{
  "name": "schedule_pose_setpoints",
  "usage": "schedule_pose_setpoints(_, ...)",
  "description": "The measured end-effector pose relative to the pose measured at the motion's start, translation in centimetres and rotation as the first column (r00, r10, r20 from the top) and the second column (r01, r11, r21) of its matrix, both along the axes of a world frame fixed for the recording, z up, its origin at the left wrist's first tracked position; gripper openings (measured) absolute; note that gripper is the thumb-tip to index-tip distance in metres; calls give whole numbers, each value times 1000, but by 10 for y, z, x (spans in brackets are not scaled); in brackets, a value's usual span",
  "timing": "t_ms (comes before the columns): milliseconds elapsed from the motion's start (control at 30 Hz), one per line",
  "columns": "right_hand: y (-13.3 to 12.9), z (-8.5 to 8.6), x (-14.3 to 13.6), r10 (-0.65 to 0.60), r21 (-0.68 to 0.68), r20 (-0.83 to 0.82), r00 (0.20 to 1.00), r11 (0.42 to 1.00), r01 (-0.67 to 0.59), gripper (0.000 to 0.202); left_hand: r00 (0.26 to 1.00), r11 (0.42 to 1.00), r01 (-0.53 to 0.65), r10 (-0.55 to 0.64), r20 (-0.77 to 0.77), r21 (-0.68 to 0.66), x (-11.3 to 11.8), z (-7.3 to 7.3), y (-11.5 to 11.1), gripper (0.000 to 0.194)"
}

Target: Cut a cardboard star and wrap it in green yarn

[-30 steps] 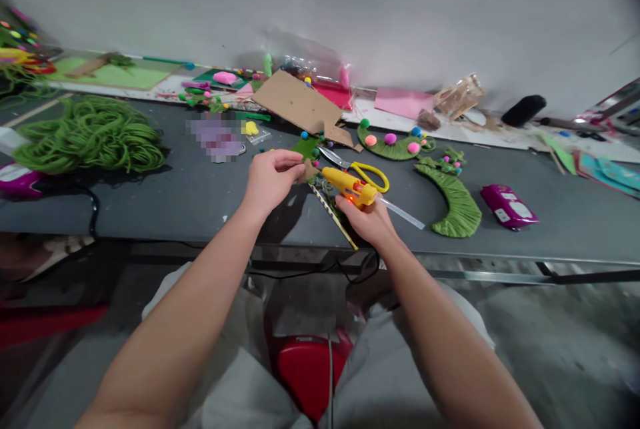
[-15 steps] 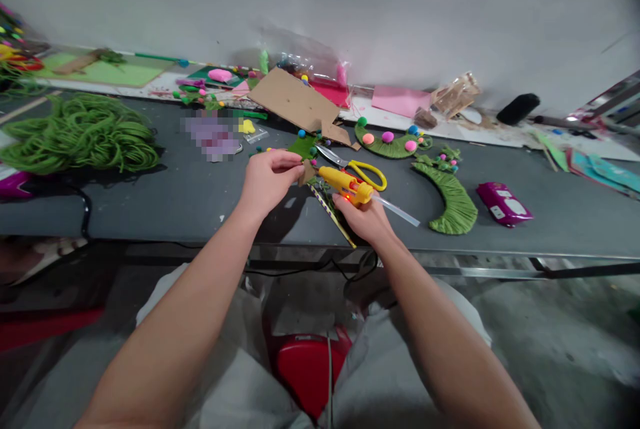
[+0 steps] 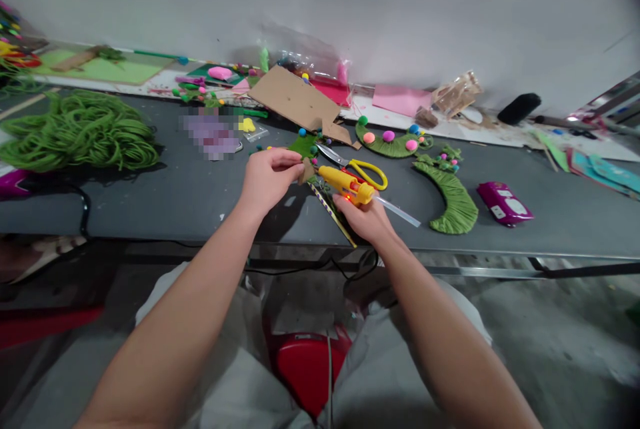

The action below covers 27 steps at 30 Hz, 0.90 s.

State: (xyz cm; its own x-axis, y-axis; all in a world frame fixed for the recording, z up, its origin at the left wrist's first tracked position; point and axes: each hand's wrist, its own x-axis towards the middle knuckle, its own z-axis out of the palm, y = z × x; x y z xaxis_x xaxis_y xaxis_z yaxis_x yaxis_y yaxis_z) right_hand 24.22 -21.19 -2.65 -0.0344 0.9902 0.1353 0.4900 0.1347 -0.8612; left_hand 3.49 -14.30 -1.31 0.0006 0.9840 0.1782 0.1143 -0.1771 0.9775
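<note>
Between its thumb and fingers my left hand [image 3: 270,181] pinches a small piece of brown cardboard [image 3: 307,171] above the table. My right hand [image 3: 364,217] is wrapped round a yellow hot glue gun [image 3: 346,183], its nozzle close to the cardboard; I cannot tell if they touch. A red light glows on the gun, and a clear glue stick [image 3: 399,211] sticks out of its back. Beyond the gun lie scissors with yellow handles [image 3: 369,174]. A patterned yellow stick [image 3: 331,214] lies below the hands. Green crescents, one wrapped in yarn [image 3: 453,203] and one with pompoms [image 3: 390,145], rest at the right.
A heap of green yarn [image 3: 83,130] covers the table's left part. A cardboard sheet [image 3: 295,99] lies at the back. A purple power socket block [image 3: 504,203] sits at right, with coloured paper [image 3: 603,169] beyond. A cable [image 3: 300,271] hangs below the table's front edge.
</note>
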Motion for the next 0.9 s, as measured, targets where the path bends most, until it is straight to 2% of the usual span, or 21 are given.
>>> schedule_pose_setpoints(400,2,-8,3,2,38,1,1000,999,-2,19,1000,1000,-7,7,-12,9,-1,1,1,21)
schedule_pose_setpoints(900,2,-6,2,6,25,15,1000,1000,-7,21,1000,1000,-9,9,10,-2,-2,3,0,21)
